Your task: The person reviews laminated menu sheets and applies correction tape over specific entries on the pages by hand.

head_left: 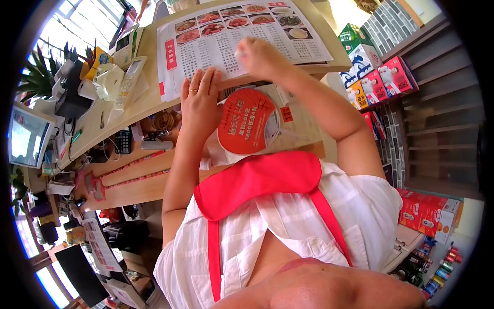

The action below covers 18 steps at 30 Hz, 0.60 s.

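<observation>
A large menu sheet [226,38] with food photos and columns of printed text lies on the counter. My left hand [199,90], a ring on one finger, rests flat on the sheet's near edge with fingers stretched out. Over the middle of the menu is my right hand [262,59], its fingers closed and smeared by motion. A small white bit shows at its fingertips; I cannot tell what it is. Below the counter edge, between my arms, a red round hand fan [247,122] with printed writing lies on a lower shelf.
A telephone handset [128,82], a card machine [126,46] and a monitor [30,135] stand along the left. A calculator [123,141] sits on the lower shelf. Drink cartons [378,82] are stacked at the right, with a red box [422,213] below.
</observation>
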Tool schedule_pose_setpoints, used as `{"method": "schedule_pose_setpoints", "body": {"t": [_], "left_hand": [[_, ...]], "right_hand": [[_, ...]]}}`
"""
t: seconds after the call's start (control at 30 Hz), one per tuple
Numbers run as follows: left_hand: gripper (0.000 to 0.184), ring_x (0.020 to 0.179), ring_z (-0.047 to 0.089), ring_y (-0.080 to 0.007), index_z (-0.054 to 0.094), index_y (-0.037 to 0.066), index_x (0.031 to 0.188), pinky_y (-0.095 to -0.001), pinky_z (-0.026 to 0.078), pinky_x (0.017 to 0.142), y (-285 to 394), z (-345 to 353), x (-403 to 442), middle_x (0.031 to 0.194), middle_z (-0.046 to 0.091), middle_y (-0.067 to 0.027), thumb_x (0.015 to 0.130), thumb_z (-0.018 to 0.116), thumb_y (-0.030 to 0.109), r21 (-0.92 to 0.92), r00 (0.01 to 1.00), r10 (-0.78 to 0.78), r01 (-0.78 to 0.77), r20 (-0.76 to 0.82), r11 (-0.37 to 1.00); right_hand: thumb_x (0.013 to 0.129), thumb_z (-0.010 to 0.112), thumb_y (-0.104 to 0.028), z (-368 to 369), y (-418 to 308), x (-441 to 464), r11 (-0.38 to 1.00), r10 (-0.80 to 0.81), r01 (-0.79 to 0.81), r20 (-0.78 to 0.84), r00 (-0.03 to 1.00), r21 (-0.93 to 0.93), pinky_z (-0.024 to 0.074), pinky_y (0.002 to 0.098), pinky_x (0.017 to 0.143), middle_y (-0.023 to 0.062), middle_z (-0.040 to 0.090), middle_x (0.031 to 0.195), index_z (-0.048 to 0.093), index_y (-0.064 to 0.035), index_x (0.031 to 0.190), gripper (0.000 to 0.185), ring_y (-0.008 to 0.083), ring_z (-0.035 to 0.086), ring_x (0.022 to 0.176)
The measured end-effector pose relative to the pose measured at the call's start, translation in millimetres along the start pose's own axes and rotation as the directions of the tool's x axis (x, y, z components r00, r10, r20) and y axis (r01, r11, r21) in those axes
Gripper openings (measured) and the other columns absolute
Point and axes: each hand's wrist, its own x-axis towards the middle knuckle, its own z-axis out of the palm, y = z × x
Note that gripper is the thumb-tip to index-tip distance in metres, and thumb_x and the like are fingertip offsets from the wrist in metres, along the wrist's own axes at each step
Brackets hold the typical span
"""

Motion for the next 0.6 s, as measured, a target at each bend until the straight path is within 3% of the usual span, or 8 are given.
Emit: {"method": "schedule_pose_setpoints", "body": {"t": [0.13, 0.23, 0.27, 0.33, 0.4, 0.5, 0.53, 0.6], "left_hand": [[0.067, 0.127, 0.037, -0.0284, 0.044, 0.010, 0.130, -0.0465, 0.025, 0.106, 1.5, -12.0, 0.3, 0.136, 0.043, -0.0075, 0.067, 0.065, 0.010, -0.027, 0.999, 0.004, -0.003, 0.050, 1.000], [0.065, 0.128, 0.037, -0.0284, 0.044, 0.010, 0.130, -0.0462, 0.024, 0.107, 3.1, -9.5, 0.1, 0.136, 0.043, -0.0073, 0.068, 0.063, 0.010, -0.016, 0.999, -0.004, 0.004, 0.052, 1.000], [0.065, 0.128, 0.037, -0.0284, 0.044, 0.010, 0.130, -0.0462, 0.024, 0.107, 3.2, -8.6, 0.7, 0.136, 0.043, -0.0073, 0.068, 0.063, 0.010, -0.009, 0.999, -0.004, 0.004, 0.044, 1.000], [0.065, 0.128, 0.037, -0.0285, 0.044, 0.010, 0.130, -0.0463, 0.024, 0.107, 4.9, -6.2, -0.1, 0.136, 0.043, -0.0074, 0.068, 0.063, 0.010, -0.005, 0.999, -0.002, 0.002, 0.039, 1.000], [0.065, 0.128, 0.037, -0.0286, 0.044, 0.009, 0.130, -0.0465, 0.024, 0.107, 3.8, -6.2, 0.4, 0.135, 0.043, -0.0077, 0.069, 0.062, 0.010, 0.000, 0.999, 0.003, -0.003, 0.035, 1.000], [0.072, 0.127, 0.037, -0.0303, 0.044, 0.008, 0.130, -0.0480, 0.025, 0.106, 2.7, -8.2, -0.3, 0.135, 0.044, -0.0088, 0.063, 0.068, 0.010, -0.024, 0.999, 0.035, -0.035, 0.025, 0.999], [0.072, 0.127, 0.037, -0.0303, 0.044, 0.008, 0.131, -0.0480, 0.025, 0.106, 2.0, -7.2, -0.8, 0.135, 0.043, -0.0088, 0.063, 0.068, 0.010, -0.024, 0.999, 0.041, -0.041, 0.022, 0.999], [0.073, 0.128, 0.037, -0.0302, 0.043, 0.008, 0.131, -0.0479, 0.024, 0.106, 0.5, -4.5, -1.2, 0.136, 0.043, -0.0088, 0.063, 0.069, 0.010, -0.022, 0.999, 0.043, -0.043, 0.007, 0.999]], "right_hand": [[0.082, 0.058, -0.018, -26.2, 99.6, 23.1, 0.926, 0.306, -0.346, -0.234, 0.923, -0.153, 0.0491, 0.0458, 0.072, 0.0217, 0.062, 0.093, 0.053, -0.0009, 0.096, 0.022, 0.0369, 0.061, 0.084], [0.082, 0.058, -0.017, -50.7, 113.6, 17.7, 0.868, 0.330, -0.409, -0.288, 0.899, -0.283, 0.0494, 0.0461, 0.071, 0.0219, 0.062, 0.088, 0.053, 0.0012, 0.094, 0.023, 0.0371, 0.062, 0.081], [0.082, 0.057, -0.017, -39.1, 108.8, 17.6, 0.919, 0.293, -0.352, -0.289, 0.911, -0.179, 0.0491, 0.0461, 0.070, 0.0210, 0.062, 0.085, 0.053, 0.0005, 0.093, 0.021, 0.0368, 0.062, 0.079], [0.081, 0.056, -0.015, -21.0, 59.8, 6.0, 0.988, 0.020, -0.039, -0.131, 0.991, -0.147, 0.0508, 0.0440, 0.064, 0.0252, 0.060, 0.076, 0.051, 0.0065, 0.087, 0.023, 0.0374, 0.062, 0.073], [0.080, 0.053, -0.012, -19.1, -3.0, -17.3, 0.995, -0.086, 0.089, -0.052, 0.995, 0.052, 0.0499, 0.0451, 0.064, 0.0260, 0.059, 0.076, 0.051, 0.0070, 0.083, 0.019, 0.0385, 0.061, 0.071], [0.082, 0.060, -0.021, -15.9, 27.6, -18.6, 0.999, -0.034, 0.032, -0.092, 0.995, -0.021, 0.0483, 0.0449, 0.070, 0.0215, 0.061, 0.083, 0.053, -0.0011, 0.096, 0.025, 0.0357, 0.061, 0.079], [0.082, 0.061, -0.020, -21.4, 54.6, -11.5, 0.991, -0.012, 0.003, -0.067, 0.998, -0.133, 0.0483, 0.0443, 0.070, 0.0216, 0.061, 0.084, 0.053, -0.0012, 0.098, 0.026, 0.0353, 0.061, 0.079], [0.082, 0.059, -0.020, -35.4, 106.6, 3.4, 0.959, 0.256, -0.274, -0.204, 0.945, -0.070, 0.0484, 0.0444, 0.070, 0.0225, 0.062, 0.085, 0.054, 0.0004, 0.096, 0.025, 0.0352, 0.061, 0.079]]}}
